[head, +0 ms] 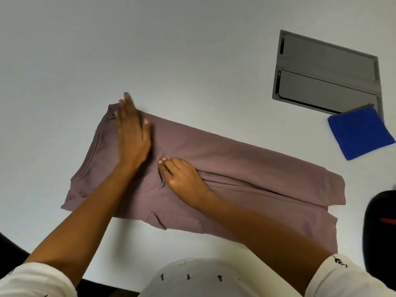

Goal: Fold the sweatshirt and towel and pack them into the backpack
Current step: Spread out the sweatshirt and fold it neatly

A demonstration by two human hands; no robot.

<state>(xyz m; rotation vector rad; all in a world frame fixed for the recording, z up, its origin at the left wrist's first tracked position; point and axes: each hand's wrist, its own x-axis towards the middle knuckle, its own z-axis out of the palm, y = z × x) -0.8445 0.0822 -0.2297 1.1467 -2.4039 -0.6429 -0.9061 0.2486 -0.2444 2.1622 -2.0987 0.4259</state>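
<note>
The sweatshirt (235, 159) has one plain colour, a dusty mauve between brown and purple, without any print; its ribbed parts have the same tone. The towel (360, 133) is a strong, saturated blue, also plain. The table (192, 50) is a pale grey-white, and the panel (327, 76) set in it is a darker matt grey. At the right edge there is a black shape, perhaps the backpack (379, 232), with a short red stripe. The sleeves (338, 273) and the shirt front (203, 277) are white with small black leaf-like motifs.
</note>
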